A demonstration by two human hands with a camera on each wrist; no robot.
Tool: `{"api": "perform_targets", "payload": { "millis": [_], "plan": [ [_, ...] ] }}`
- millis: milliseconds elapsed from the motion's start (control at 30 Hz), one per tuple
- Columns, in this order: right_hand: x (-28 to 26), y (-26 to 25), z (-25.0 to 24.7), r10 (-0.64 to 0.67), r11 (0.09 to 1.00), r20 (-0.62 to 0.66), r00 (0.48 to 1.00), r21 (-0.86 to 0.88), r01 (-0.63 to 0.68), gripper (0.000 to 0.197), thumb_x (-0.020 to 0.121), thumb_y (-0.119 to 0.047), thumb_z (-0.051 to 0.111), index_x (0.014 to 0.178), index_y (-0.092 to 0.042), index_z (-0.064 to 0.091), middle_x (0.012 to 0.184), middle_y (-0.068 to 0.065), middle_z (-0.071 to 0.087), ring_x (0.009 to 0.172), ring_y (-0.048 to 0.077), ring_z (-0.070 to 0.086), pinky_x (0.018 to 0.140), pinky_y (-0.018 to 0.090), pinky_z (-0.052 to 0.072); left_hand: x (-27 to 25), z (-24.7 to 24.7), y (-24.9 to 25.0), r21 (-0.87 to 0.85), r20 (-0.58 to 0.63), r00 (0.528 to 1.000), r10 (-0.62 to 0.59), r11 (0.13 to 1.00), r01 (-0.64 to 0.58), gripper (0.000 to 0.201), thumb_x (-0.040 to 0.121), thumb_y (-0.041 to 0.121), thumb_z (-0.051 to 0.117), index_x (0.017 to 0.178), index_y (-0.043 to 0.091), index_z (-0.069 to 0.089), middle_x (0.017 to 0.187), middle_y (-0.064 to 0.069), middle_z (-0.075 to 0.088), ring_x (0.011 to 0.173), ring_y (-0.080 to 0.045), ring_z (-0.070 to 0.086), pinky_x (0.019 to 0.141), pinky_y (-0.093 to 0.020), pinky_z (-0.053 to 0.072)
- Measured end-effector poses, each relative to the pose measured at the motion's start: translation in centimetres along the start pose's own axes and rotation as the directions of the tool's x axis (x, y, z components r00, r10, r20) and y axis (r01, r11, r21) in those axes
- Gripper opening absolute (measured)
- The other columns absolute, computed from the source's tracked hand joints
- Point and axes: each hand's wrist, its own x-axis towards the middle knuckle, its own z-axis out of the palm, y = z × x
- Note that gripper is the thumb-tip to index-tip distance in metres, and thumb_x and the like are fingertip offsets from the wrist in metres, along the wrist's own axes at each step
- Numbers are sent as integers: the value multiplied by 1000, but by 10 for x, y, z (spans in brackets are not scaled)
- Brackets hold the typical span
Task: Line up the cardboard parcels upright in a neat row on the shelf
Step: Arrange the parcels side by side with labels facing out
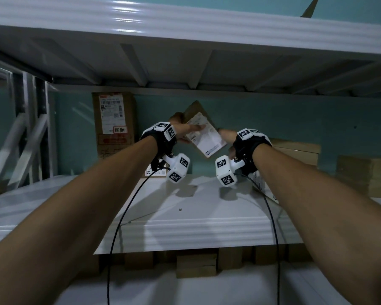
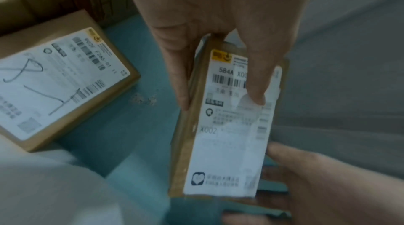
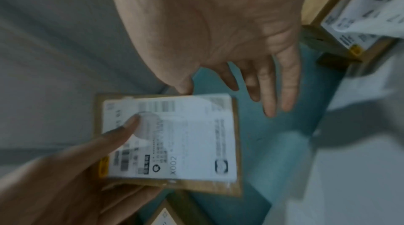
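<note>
A small flat cardboard parcel (image 1: 204, 134) with a white label hangs tilted in the air above the shelf (image 1: 185, 201). My left hand (image 1: 185, 130) pinches it, thumb on the label and fingers behind, as the left wrist view shows on the parcel (image 2: 227, 142) and hand (image 2: 218, 90). My right hand (image 1: 227, 139) is at the parcel's other end. In the right wrist view the right hand (image 3: 216, 80) has straight fingers past the parcel (image 3: 186, 142), and only the thumb tip meets its edge. A tall parcel (image 1: 113, 126) stands upright at the back left.
More parcels lie flat at the right (image 1: 295, 153) (image 1: 365, 175), and one sits under my right wrist (image 1: 264, 183). A labelled parcel (image 2: 59, 86) lies flat beside the left hand. The upper shelf board (image 1: 185, 20) hangs low overhead. Boxes (image 1: 196, 265) fill the shelf below.
</note>
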Motion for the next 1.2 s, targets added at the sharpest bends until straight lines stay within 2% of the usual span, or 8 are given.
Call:
{"api": "perform_targets", "payload": {
  "millis": [67,167,233,333,433,667,800,1200],
  "plan": [
    [-23,-5,0,2,996,55,999,-89,3,60,54,-63,63,84,-11,68,92,15,72,82,33,71,87,50,54,1,0,-3,66,-10,1000,19,998,-18,55,81,17,74,129,8,48,118,-16,64,99,-31,66,79,-41,57],
    [-34,-10,5,-69,993,128,989,-92,81,18,81,-22,55,88,-7,61,90,16,68,69,31,65,71,42,54,4,1,-7,164,-5,999,46,986,-45,65,79,19,76,136,9,45,121,-14,62,97,-29,66,80,-41,57],
    [-38,-11,10,-69,994,140,988,-77,81,23,83,-6,50,105,-1,55,88,16,60,64,29,59,68,41,51,5,-1,-8,322,5,998,68,944,-66,62,79,24,77,132,7,50,123,-11,61,102,-29,65,84,-41,57],
    [-32,-11,23,-62,996,191,980,-58,74,32,81,-8,64,108,-2,50,75,13,58,59,26,60,72,36,51,8,-6,-14,512,14,996,83,856,-78,69,74,33,80,132,7,52,132,-11,56,105,-28,64,86,-39,56],
    [-19,-10,37,-63,992,195,979,-96,83,55,74,-22,77,118,-7,48,100,19,69,79,34,72,79,54,57,11,-10,-22,649,50,995,88,755,-99,66,75,37,78,131,12,55,131,-8,58,110,-25,61,93,-32,52],
    [-2,-10,58,-289,905,113,950,-291,310,107,70,-22,79,150,-35,9,132,4,52,103,36,65,79,48,58,21,-28,-38,892,107,979,171,419,-171,54,83,51,64,130,25,56,129,-5,53,123,-28,43,97,-34,39],
    [-1,-17,65,-432,717,163,887,-534,448,74,72,-24,78,136,-24,41,129,10,59,106,30,63,85,43,56,30,-31,-45,934,126,971,203,305,-185,52,80,56,64,127,35,57,129,-6,44,124,-32,32,103,-44,34],
    [27,-26,87,-451,628,138,882,-652,424,65,75,-24,77,132,-16,48,122,9,62,103,27,63,82,30,52,51,-51,-52,862,105,978,181,474,-180,34,92,34,57,126,29,59,137,-1,53,120,-23,53,93,-28,42]
  ]
}}
